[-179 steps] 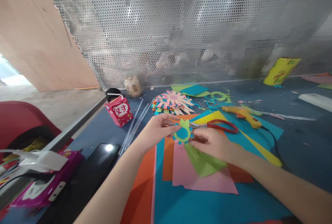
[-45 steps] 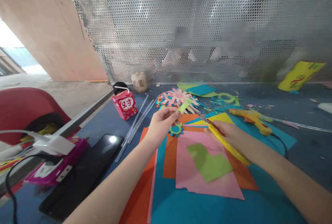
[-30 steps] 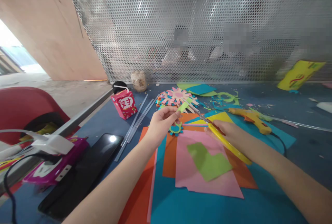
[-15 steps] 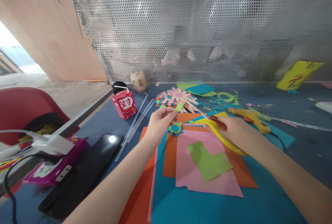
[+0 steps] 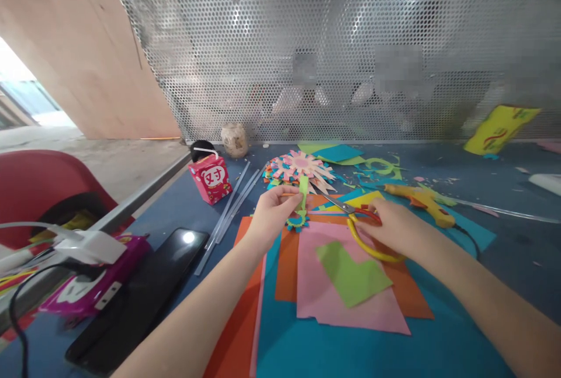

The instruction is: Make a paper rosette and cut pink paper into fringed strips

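Note:
My left hand [image 5: 272, 212] pinches a narrow green paper strip [image 5: 302, 192] that hangs down over a small teal and green paper flower [image 5: 297, 221] lying on the sheets. My right hand [image 5: 391, 228] is closed on scissors with red and yellow handles [image 5: 364, 231]; their blades point left toward the strip. Under both hands lie stacked sheets: a pink sheet [image 5: 346, 302] with a green offcut [image 5: 350, 273] on it, an orange sheet [image 5: 286, 264] and a teal sheet [image 5: 333, 346].
A layered paper flower [image 5: 300, 169] lies behind my hands. A yellow glue gun [image 5: 421, 199] with its cord is on the right, a red drink carton [image 5: 210, 178] and clear glue sticks [image 5: 230, 207] on the left, a black phone [image 5: 144, 296] near the front. A perforated metal screen [image 5: 333, 51] closes the back.
The green strip in my left hand has swung from pointing up-right to hanging down. My right hand with the scissors has drawn closer to the table and slightly left.

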`<state>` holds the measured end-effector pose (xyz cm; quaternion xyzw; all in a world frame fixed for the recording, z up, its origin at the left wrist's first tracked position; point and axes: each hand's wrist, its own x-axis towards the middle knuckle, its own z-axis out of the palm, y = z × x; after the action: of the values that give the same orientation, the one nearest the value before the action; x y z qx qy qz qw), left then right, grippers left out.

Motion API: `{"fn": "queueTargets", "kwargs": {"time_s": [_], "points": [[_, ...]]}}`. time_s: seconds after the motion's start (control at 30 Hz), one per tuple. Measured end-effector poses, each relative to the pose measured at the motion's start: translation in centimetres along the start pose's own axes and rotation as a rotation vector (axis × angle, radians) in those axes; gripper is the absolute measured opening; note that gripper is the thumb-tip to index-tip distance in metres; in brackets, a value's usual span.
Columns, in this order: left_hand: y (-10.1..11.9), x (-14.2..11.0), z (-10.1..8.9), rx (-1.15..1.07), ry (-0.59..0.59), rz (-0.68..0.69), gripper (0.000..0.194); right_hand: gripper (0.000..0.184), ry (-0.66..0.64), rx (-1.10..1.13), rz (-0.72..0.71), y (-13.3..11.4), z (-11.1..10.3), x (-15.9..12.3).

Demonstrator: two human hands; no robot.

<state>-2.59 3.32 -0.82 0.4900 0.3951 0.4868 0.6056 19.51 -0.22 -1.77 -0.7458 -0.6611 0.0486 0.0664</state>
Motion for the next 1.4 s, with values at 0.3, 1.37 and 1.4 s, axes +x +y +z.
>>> {"fn": "queueTargets", "kwargs": {"time_s": [0.3, 1.37, 1.4], "points": [[0.3, 0.1, -0.1, 0.02, 0.095, 0.088, 0.015, 0.029, 0.053, 0.168, -0.011, -1.4, -1.2, -1.5], [1.9, -1.8, 1.1, -0.085, 0.14, 0.331, 0.007, 0.038, -0.324, 0.882, -0.327, -2.8, -2.2, -4.3], [1.9, -1.8, 1.1, -0.083, 0.137, 0.33, 0.007, 0.036, -0.309, 0.878, -0.345, -2.6, -1.9, -4.1]]}}
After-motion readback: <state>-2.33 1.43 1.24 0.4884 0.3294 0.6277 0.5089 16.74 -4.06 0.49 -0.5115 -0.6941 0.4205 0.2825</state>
